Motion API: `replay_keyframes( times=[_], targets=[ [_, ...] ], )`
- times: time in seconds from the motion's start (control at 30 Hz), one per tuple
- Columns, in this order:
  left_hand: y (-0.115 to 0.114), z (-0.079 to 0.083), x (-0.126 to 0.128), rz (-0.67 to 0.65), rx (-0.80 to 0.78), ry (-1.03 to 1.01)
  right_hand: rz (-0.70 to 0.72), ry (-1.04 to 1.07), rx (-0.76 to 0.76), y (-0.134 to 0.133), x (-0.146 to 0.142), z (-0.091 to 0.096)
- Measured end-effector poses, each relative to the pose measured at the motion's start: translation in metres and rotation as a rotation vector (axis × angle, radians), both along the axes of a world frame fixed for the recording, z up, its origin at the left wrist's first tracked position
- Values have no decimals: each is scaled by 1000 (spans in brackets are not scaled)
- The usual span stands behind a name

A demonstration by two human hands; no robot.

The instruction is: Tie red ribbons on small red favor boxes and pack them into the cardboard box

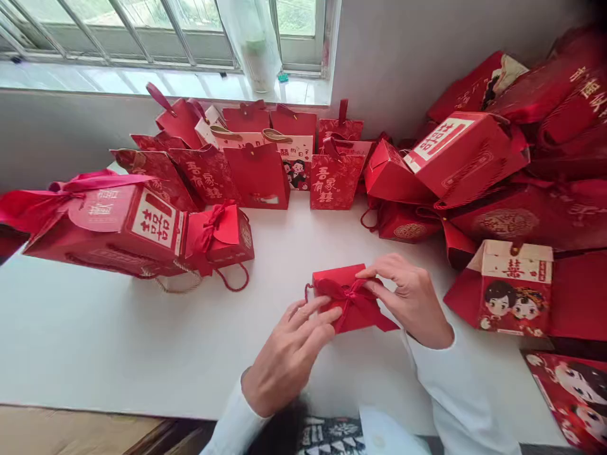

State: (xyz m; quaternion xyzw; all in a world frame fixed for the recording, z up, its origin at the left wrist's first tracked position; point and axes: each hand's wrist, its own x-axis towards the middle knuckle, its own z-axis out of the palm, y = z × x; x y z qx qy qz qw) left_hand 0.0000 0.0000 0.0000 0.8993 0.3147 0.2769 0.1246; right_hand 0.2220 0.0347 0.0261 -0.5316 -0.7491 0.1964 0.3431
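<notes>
My right hand (408, 300) pinches a red gift box (332, 278) tied with a red ribbon bow (351, 297), my left hand (287, 357) gripping its near edge above the table (118, 341).

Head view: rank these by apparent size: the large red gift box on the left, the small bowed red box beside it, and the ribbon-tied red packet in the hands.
1. Large red gift box
2. Unsure: small bowed red box and ribbon-tied red packet look similar, and the packet sits nearer the camera.

From where we stand, we read 喜有家囍 on the red bag (337, 182) at twelve o'clock and again on the bag (203, 174) at eleven. A 囍 marks the white label (157, 221) at ten and the cream band (515, 270) at three.
</notes>
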Motion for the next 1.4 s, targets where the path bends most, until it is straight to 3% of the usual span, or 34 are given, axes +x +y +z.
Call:
replay_keyframes(
  times=[0.23, 0.47, 0.67, 1.0, 1.27, 1.4],
  targets=[
    [-3, -2, -1, 7, 24, 12, -117, 30, 24, -6, -8, -1],
    [-1, -3, 0, 4, 6, -47, -151, -105, -129, -14, 8, 10],
    [-1, -7, 0, 0, -17, -51, -196, -140, -255, -22, -2, 15],
    [-3, -6, 0, -1, -16, -3, -143, -219, 9, -16, -3, 3],
    [-2, -5, -1, -22, -30, -34, -181, -154, -17, -22, -8, -2],
    [-2, 2, -3, -83, -120, -218, -225, -81, -69, -25, -12, -2]
  ],
)
